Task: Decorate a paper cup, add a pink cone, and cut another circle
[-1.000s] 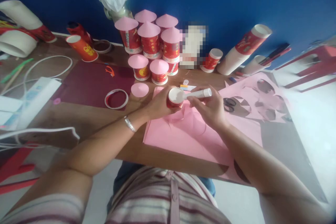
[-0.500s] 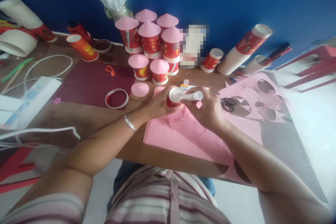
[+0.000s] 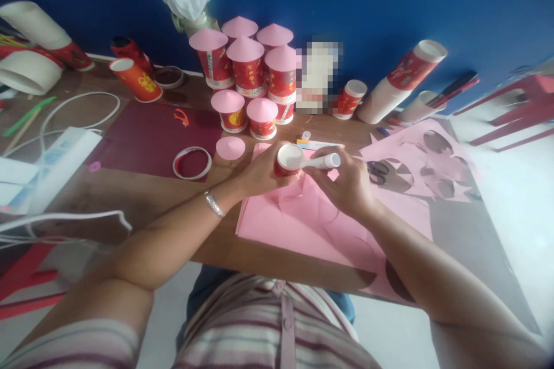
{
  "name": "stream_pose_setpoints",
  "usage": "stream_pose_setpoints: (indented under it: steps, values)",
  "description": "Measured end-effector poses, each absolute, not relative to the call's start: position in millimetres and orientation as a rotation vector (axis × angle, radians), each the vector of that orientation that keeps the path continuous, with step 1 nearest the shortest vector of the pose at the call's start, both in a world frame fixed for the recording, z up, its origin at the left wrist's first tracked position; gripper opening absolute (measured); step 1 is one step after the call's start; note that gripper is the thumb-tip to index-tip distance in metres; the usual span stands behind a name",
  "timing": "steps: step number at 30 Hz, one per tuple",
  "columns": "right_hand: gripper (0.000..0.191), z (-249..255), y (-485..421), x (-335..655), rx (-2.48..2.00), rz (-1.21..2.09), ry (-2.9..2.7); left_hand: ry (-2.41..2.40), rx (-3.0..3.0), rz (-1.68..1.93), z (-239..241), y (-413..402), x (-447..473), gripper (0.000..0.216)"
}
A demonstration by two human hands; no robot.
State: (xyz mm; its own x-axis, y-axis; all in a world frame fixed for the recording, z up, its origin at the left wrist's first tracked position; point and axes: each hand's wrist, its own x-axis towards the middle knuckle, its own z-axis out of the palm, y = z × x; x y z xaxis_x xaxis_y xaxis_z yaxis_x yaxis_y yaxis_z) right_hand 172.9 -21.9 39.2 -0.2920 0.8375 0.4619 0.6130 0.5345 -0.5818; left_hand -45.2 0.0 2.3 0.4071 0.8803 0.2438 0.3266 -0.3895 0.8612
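My left hand (image 3: pixel 265 172) is wrapped round the side of a small red paper cup (image 3: pixel 289 172), its white open rim facing up. In my right hand (image 3: pixel 346 183) is a white pen-shaped tube (image 3: pixel 321 161), apparently glue, held nearly level between thumb and fingers. Its narrow tip points left at the cup's right rim; whether they touch I cannot tell. Below both hands lies a stack of pink paper (image 3: pixel 298 225). A pink paper cone (image 3: pixel 230 149) rests on the table left of the cup.
Several red cups with pink cone tops (image 3: pixel 246 72) stand stacked behind my hands. Scissors (image 3: pixel 378 173) and cut pink paper (image 3: pixel 433 155) lie to the right. A white ring (image 3: pixel 193 162) and a power strip (image 3: pixel 56 167) are leftward. A marker (image 3: pixel 320 145) lies beyond my hands.
My right hand and the white tube have shifted slightly right, and the tip has drawn back from over the cup's rim. My left hand still holds the cup in nearly the same place.
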Motion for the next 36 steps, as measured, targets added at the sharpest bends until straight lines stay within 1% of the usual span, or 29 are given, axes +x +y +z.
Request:
stream_pose_setpoints:
  steps: [3, 6, 9, 12, 15, 20, 24, 30, 36]
  values:
    - [0.023, 40, -21, 176, -1.204, 0.441, -1.987, 1.078, 1.941, 0.952, 4, 0, -44, 0.037]
    - [0.023, 41, -15, 178, -1.239, 0.579, -1.886, 1.142, 1.957, 0.937, 5, -1, -43, 0.036]
    - [0.025, 39, -8, 176, -1.199, 0.753, -1.742, 1.203, 1.946, 0.883, 5, -1, -42, 0.041]
    - [0.026, 36, -3, 172, -1.141, 0.846, -1.701, 1.196, 1.912, 0.87, 5, -1, -42, 0.047]
    - [0.024, 35, -2, 170, -1.132, 0.86, -1.73, 1.176, 1.908, 0.897, 3, -1, -42, 0.049]
    - [0.023, 38, -5, 173, -1.196, 0.771, -1.805, 1.163, 1.929, 0.901, 1, -1, -43, 0.048]
    - [0.023, 39, -7, 177, -1.227, 0.762, -1.818, 1.169, 1.934, 0.895, 3, -1, -43, 0.048]
    - [0.023, 36, -7, 180, -1.222, 0.789, -1.802, 1.2, 1.923, 0.861, 8, -1, -42, 0.042]
    - [0.035, 35, 2, 175, -1.129, 0.889, -1.676, 1.152, 1.941, 0.827, 6, 0, -44, 0.047]
